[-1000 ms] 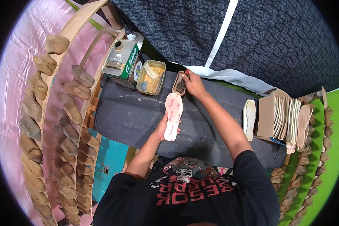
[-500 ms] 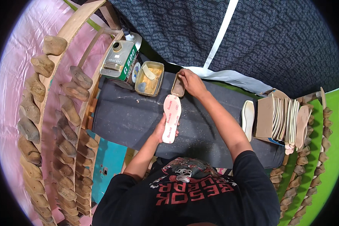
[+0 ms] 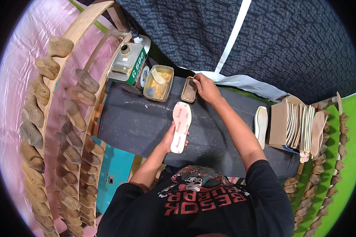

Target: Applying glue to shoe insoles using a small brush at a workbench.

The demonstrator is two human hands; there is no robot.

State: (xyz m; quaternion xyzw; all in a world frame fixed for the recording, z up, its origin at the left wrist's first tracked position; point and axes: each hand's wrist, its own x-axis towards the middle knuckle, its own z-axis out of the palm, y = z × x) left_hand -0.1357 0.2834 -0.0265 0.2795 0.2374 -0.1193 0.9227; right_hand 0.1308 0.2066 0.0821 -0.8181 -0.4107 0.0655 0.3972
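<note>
My left hand (image 3: 171,136) holds a pale pink shoe insole (image 3: 180,126) flat against the dark cloth-covered worktop (image 3: 130,126), fingers gripping its lower half. My right hand (image 3: 205,87) reaches to the far side of the worktop and rests against a small brown rectangular block or brush (image 3: 189,90). Just left of it stands a rectangular tin of yellowish glue (image 3: 159,83).
A green and silver metal can (image 3: 127,65) stands at the worktop's far left. Curved wooden racks of shoe lasts (image 3: 73,118) line the left side. A white sole (image 3: 261,125) and a box with several upright insoles (image 3: 296,126) sit at the right, with more lasts (image 3: 328,166) beyond.
My right hand has lowered the brown block onto the worktop beside the glue tin. The insole and my left hand have stayed nearly in place.
</note>
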